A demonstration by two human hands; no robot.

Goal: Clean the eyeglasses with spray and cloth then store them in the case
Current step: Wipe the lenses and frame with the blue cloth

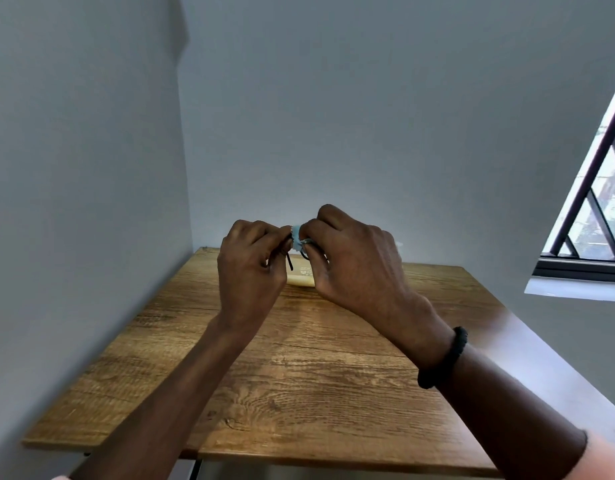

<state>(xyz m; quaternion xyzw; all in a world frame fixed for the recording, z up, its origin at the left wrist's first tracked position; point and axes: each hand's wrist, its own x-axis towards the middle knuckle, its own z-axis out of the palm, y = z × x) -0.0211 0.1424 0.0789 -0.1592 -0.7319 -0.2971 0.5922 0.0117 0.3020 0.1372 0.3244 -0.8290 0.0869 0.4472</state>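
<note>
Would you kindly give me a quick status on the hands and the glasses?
Left hand grips eyeglasses. Right hand pinches blue cloth onto them. Pale item, likely the case, on table under hands, mostly hidden. No obstruction seen.

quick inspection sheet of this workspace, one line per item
surface: wooden table, woodgrain top
job's things: light blue cloth on the dark eyeglasses, both held above the table; beige case, it seems, on the table behind the hands, mostly hidden
clutter: nothing seen
grippers: left hand pinches the eyeglasses; right hand pinches the cloth
cables: nothing seen
surroundings: grey walls, barred window at right
</note>
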